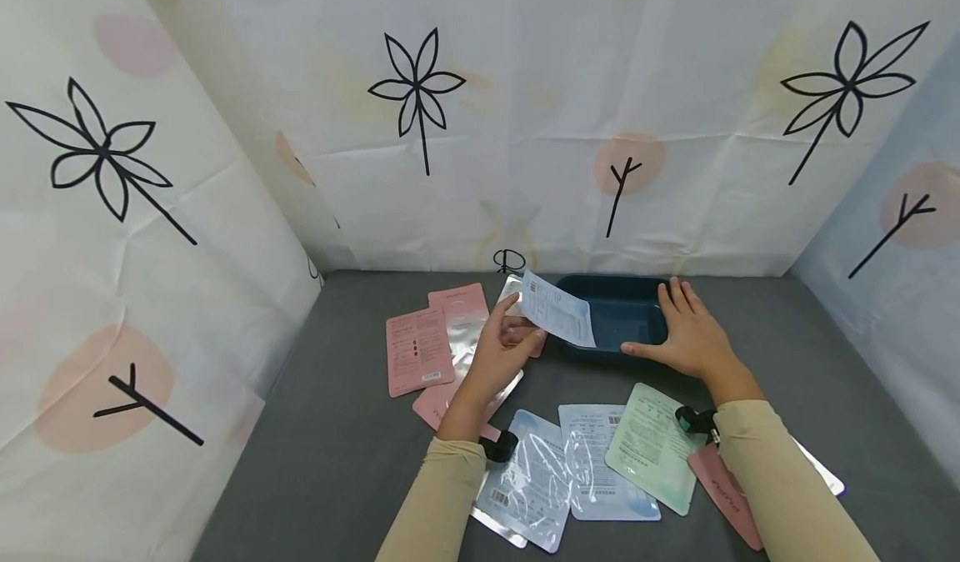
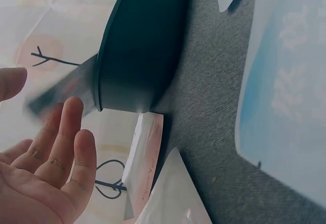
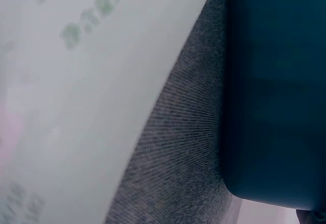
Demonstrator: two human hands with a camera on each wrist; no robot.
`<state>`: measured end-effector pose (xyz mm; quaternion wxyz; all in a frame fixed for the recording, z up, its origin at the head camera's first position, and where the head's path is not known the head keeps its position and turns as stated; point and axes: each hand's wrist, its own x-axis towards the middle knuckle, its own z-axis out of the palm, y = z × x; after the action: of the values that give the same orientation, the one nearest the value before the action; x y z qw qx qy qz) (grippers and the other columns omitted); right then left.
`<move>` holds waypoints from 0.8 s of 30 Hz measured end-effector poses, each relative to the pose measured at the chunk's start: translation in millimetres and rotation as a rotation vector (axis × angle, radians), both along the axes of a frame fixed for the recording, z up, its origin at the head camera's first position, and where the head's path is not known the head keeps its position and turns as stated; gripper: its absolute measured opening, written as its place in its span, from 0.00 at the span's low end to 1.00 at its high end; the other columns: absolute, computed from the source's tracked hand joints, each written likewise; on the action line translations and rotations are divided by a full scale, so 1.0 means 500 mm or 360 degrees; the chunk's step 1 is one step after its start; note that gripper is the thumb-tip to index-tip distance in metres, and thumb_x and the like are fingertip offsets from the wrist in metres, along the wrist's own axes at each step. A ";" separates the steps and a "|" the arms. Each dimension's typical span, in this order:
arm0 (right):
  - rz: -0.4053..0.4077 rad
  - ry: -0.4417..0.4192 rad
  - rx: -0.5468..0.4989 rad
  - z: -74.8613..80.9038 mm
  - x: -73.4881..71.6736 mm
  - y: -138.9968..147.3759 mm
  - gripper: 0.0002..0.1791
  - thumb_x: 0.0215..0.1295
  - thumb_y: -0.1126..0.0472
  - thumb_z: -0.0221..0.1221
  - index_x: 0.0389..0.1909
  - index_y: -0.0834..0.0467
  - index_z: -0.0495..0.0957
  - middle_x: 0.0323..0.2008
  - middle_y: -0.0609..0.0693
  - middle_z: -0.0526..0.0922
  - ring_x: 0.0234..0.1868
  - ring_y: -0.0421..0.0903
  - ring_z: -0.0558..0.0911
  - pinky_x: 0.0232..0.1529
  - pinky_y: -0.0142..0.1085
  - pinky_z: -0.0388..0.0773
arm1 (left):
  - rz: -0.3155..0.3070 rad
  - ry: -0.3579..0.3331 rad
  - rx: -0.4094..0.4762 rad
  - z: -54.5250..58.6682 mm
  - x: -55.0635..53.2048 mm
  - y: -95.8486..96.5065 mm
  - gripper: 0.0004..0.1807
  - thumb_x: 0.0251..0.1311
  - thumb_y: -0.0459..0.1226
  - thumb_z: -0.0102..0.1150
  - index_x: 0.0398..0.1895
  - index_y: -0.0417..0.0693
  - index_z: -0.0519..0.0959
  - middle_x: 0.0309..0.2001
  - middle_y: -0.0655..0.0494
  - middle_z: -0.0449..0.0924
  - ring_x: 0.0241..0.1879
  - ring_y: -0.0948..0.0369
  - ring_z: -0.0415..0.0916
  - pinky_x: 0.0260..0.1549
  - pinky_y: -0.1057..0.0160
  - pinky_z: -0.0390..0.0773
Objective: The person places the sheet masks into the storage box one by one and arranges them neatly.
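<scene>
A light blue sachet (image 1: 557,308) is tilted over the left rim of the dark blue tray (image 1: 622,316); it looks like a face-mask packet. In the left wrist view this sachet (image 2: 66,89) is blurred, beyond my fingers. Close to its lower left side is my left hand (image 1: 504,352), with thumb and fingers apart and no grip visible. At the tray's right end rests my right hand (image 1: 693,341), fingers extended along the rim and thumb toward the front corner. The right wrist view shows the tray's side (image 3: 275,96) but hides the right hand.
Pink sachets (image 1: 420,349) overlap left of the tray. In front lie blue sachets (image 1: 611,462), a green sachet (image 1: 654,449) and a pink one (image 1: 723,491), partly under the right forearm. A patterned cloth wall (image 1: 510,128) stands behind the grey table (image 1: 315,462).
</scene>
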<state>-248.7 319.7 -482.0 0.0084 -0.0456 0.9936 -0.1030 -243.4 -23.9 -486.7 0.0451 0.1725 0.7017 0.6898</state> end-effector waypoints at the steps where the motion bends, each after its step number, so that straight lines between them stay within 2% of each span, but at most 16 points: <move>1: 0.0003 -0.0002 -0.0002 0.000 0.000 0.000 0.78 0.54 0.17 0.61 0.85 0.68 0.39 0.85 0.69 0.37 0.86 0.69 0.39 0.80 0.70 0.45 | 0.0005 -0.0008 -0.0013 0.000 0.001 0.001 0.40 0.73 0.33 0.64 0.84 0.52 0.57 0.60 0.39 0.81 0.54 0.49 0.87 0.53 0.63 0.85; 4: 0.0007 -0.0011 -0.0004 0.000 -0.002 0.001 0.78 0.55 0.17 0.61 0.85 0.68 0.39 0.85 0.68 0.35 0.86 0.69 0.38 0.80 0.69 0.44 | 0.0002 -0.0014 -0.0037 -0.003 0.001 0.005 0.40 0.72 0.34 0.64 0.83 0.50 0.58 0.58 0.40 0.82 0.52 0.50 0.87 0.51 0.68 0.85; 10: 0.0012 -0.0007 -0.0003 0.001 -0.001 0.002 0.78 0.54 0.17 0.61 0.85 0.68 0.39 0.85 0.69 0.35 0.86 0.69 0.38 0.80 0.69 0.44 | -0.0007 0.0020 -0.0093 -0.006 0.001 0.011 0.37 0.71 0.33 0.66 0.81 0.45 0.63 0.55 0.39 0.84 0.50 0.48 0.88 0.49 0.68 0.85; 14: 0.0013 -0.0008 -0.0005 0.004 0.001 0.000 0.78 0.54 0.16 0.61 0.85 0.68 0.40 0.85 0.69 0.37 0.86 0.69 0.39 0.80 0.69 0.44 | -0.0026 -0.0003 -0.0216 -0.009 0.007 0.015 0.36 0.71 0.37 0.67 0.79 0.49 0.66 0.55 0.42 0.85 0.50 0.53 0.86 0.53 0.63 0.84; 19: 0.0011 -0.0025 -0.0018 0.006 0.002 -0.001 0.78 0.54 0.17 0.61 0.85 0.68 0.38 0.85 0.69 0.36 0.86 0.68 0.38 0.81 0.69 0.42 | -0.0063 -0.0024 -0.0304 -0.015 0.012 0.021 0.39 0.71 0.41 0.68 0.82 0.54 0.61 0.54 0.46 0.85 0.52 0.53 0.86 0.58 0.50 0.84; 24: 0.0014 -0.0022 -0.0030 0.007 0.004 0.000 0.78 0.54 0.17 0.61 0.85 0.68 0.38 0.85 0.69 0.36 0.86 0.68 0.38 0.81 0.68 0.42 | -0.0069 0.0022 -0.0331 -0.016 0.010 0.020 0.39 0.72 0.43 0.67 0.82 0.55 0.61 0.53 0.46 0.85 0.51 0.53 0.86 0.58 0.52 0.85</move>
<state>-246.9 319.7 -478.6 0.0152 -0.0493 0.9923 -0.1125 -238.4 -13.9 -494.6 0.0727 0.1869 0.7660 0.6108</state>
